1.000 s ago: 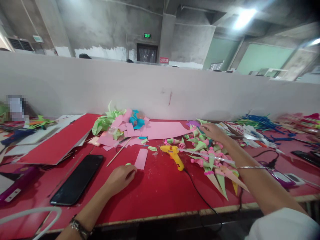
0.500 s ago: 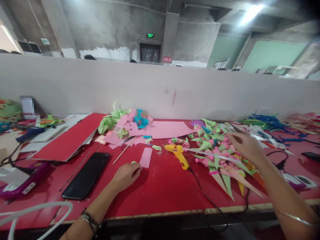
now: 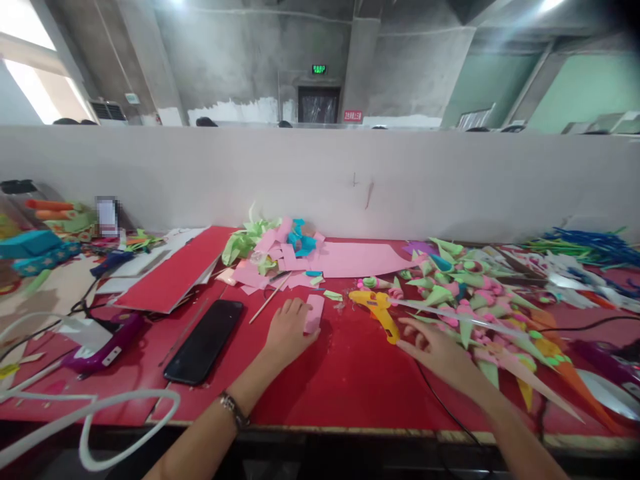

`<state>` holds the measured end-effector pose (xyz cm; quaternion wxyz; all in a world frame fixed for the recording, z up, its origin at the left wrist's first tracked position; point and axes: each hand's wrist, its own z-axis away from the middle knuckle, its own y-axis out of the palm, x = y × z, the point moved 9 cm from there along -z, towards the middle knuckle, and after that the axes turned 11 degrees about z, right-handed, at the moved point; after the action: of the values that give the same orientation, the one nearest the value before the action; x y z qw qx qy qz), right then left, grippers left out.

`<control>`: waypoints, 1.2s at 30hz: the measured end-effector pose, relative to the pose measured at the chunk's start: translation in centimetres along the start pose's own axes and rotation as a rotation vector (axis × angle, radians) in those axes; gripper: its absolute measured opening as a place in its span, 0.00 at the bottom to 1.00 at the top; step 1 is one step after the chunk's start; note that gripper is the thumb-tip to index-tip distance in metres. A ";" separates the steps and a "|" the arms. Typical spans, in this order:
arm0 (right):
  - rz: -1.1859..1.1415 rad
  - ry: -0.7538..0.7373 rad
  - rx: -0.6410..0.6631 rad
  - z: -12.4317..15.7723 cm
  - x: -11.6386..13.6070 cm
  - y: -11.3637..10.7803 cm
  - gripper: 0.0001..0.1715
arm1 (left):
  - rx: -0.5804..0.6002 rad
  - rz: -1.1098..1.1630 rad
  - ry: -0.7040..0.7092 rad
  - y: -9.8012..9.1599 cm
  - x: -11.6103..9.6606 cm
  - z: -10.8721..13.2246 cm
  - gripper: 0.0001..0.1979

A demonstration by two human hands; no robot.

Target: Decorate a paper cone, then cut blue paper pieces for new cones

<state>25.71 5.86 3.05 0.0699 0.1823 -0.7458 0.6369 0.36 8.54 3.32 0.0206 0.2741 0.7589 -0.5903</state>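
Step looks like taking up materials: left hand (image 3: 290, 333) over pink paper strip (image 3: 315, 313) on bench (image 3: 340, 393), grip unclear; right hand (image 3: 434, 347), thumb and fingers apart, beside yellow glue gun (image 3: 376, 307). Lifting gun calls for closing round handle (image 3: 390, 328).

The head-worn camera looks forward and down over the nearby red table (image 3: 345, 390)

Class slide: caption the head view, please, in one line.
Left hand at a pink paper strip, right hand by the handle of a yellow hot-glue gun, on a red tabletop.
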 end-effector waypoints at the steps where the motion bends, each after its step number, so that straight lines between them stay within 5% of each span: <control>1: 0.010 -0.002 -0.022 -0.3 0.4 0.4 0.26 | 0.003 -0.034 -0.006 0.3 -0.1 -0.1 0.18; 6: 0.076 -0.009 -0.099 -1.1 0.7 1.6 0.20 | 0.083 0.012 -0.058 1.8 1.3 0.5 0.20; 12: 0.077 -0.044 -0.061 -1.9 0.9 2.3 0.14 | 0.237 0.191 0.117 1.9 3.0 1.2 0.24; 18: 0.155 -0.021 -0.095 -1.6 0.1 1.8 0.13 | 0.064 0.481 -0.012 0.2 6.2 0.3 0.23; 24: 0.192 0.001 -0.035 -1.1 -1.4 1.4 0.14 | -0.144 1.077 -0.268 -1.2 8.1 -0.2 0.13; 30: 0.314 0.006 -0.044 -0.7 -0.9 0.6 0.19 | -0.148 1.383 -0.378 -1.4 8.0 -0.6 0.22; 36: 0.593 0.137 -0.067 1.8 -0.7 -1.6 0.20 | 0.062 1.600 -0.430 -0.1 4.1 1.3 0.15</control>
<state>27.21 4.04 3.96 -0.0628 -0.0894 -0.7806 0.6154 -3.57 8.94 1.53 0.5715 0.6127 0.2975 -0.4577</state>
